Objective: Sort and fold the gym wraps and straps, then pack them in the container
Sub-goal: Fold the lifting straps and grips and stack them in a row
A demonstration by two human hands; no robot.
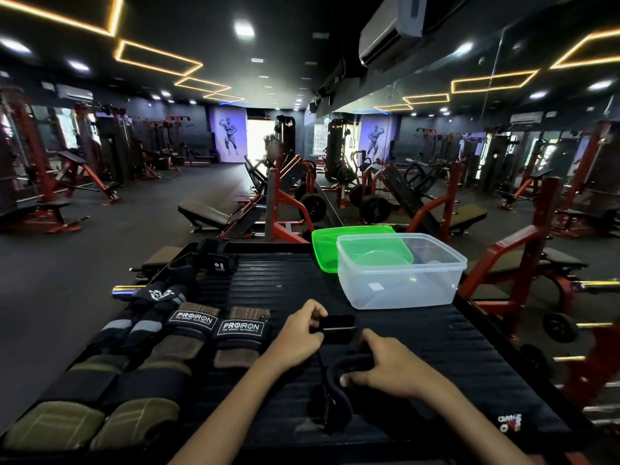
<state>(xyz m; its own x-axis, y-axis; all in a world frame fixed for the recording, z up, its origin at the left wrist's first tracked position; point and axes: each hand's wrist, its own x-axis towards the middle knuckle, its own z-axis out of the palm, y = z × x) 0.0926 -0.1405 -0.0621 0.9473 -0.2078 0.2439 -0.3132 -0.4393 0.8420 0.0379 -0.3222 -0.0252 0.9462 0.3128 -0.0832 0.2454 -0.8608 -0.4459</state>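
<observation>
Dim gym, black ribbed bench pad (pixel 419 333): left hand (pixel 298 333) pinching folded black strap (pixel 337 325), right hand (pixel 385 367) gripping its looped end; clear container (pixel 402 283) beyond.

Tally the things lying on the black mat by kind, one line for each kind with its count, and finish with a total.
PROIRON leather grips: 2
Grey-banded black wraps: 2
Olive padded straps: 2
Black strap in the hands: 1
Black straps at the far edge: 1 bundle
Clear container: 1
Green lid: 1
Total: 10
</observation>
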